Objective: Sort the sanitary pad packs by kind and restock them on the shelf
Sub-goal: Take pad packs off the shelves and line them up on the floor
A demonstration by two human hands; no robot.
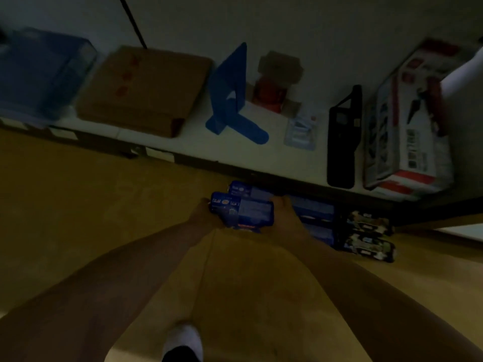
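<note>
Dim room (tan floor [78, 218]) — white shelf [183, 142] | both hands' grip: left hand [202, 212], right hand [286, 212] clasp blue packs [243, 209]

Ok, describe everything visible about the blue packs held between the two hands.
The blue packs are a small stack of dark blue, glossy-looking packets with pale print, too dim and blurred to read. At least two show, one behind the other, lying flat. The left hand presses one end, the right hand the other, just below the shelf edge. More blue packs sit to their right.
</note>
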